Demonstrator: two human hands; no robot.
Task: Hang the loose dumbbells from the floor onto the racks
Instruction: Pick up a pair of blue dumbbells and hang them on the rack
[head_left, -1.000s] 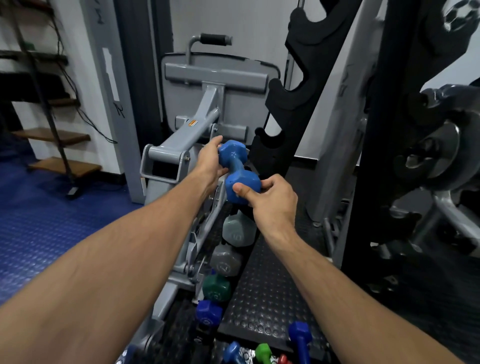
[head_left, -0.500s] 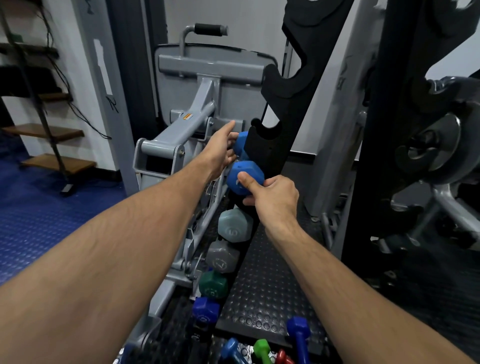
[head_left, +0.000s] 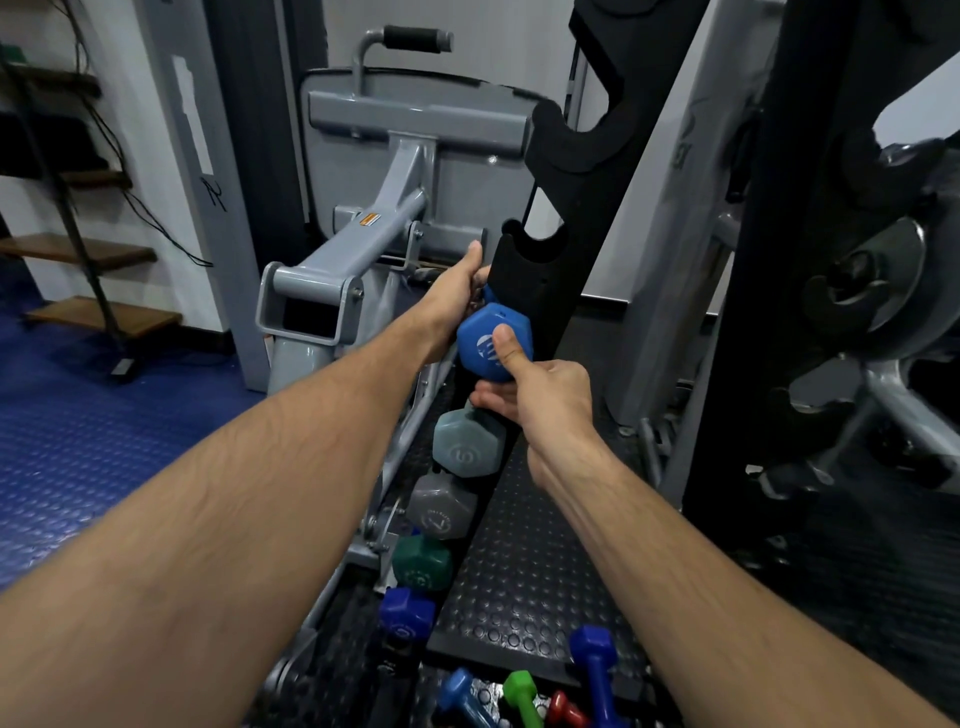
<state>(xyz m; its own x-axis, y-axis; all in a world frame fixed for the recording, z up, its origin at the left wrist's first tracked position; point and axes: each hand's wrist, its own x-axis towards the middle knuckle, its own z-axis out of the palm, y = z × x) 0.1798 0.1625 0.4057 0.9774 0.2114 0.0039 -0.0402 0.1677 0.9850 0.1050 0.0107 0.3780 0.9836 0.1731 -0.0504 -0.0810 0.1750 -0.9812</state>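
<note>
A tall black notched dumbbell rack (head_left: 535, 291) rises just beyond both hands, a grey steel gym machine (head_left: 363, 218) left of them. Below the hands, racked grey, green and blue hex dumbbells (head_left: 441, 506) descend. The right hand (head_left: 540, 395) grips the near head of a bright blue hex dumbbell (head_left: 491, 340), thumb across its face; the left hand (head_left: 457, 296) closes around its far end against the rack. Loose small coloured dumbbells (head_left: 524, 699) lie on the floor nearer.

A blue studded floor (head_left: 78, 441) is seen, backed by a white wall (head_left: 150, 171) and wooden shelves (head_left: 104, 312).
</note>
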